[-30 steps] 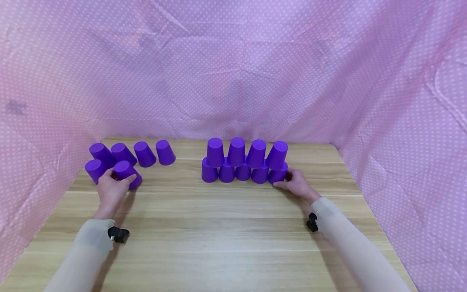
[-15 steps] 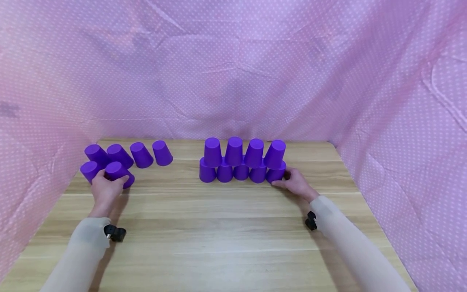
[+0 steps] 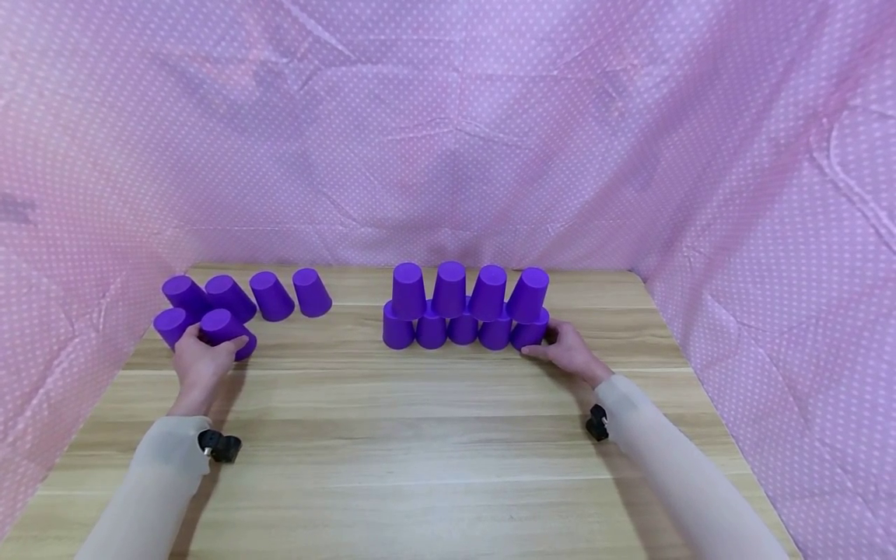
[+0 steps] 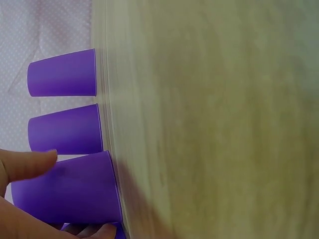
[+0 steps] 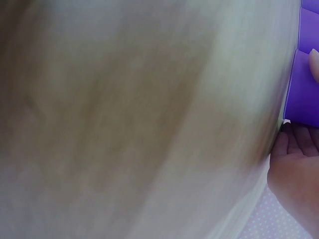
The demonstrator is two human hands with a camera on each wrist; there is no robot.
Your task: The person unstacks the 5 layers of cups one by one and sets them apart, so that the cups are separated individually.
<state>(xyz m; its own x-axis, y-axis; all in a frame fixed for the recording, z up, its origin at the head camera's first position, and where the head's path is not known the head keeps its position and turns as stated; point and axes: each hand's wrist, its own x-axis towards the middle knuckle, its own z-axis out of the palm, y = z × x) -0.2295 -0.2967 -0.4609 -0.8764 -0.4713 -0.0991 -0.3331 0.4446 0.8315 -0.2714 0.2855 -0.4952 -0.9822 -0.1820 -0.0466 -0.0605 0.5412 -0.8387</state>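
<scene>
In the head view my left hand (image 3: 201, 365) grips an upside-down purple cup (image 3: 222, 324), the front right one of a group on the left. Its thumb and fingers lie on opposite sides of the cup (image 4: 70, 191) in the left wrist view. A second purple cup (image 3: 169, 325) stands just left of those fingers. My right hand (image 3: 568, 354) holds the rightmost bottom cup (image 3: 528, 334) of a two-row stack, thumb in front and fingers at its far side. The upper row, including its rightmost cup (image 3: 528, 295), rests across the bottom cups.
Several more inverted purple cups (image 3: 271, 296) stand in a back row at the left. The wooden table (image 3: 420, 443) ends at a pink dotted cloth (image 3: 448, 155) hung behind and on both sides. A small black camera (image 3: 220, 446) sits on the left wrist.
My left hand and its cup have shifted slightly left, closer to the neighbouring cup. The head view has turned a little. The right hand stays at the stack, which stands as before.
</scene>
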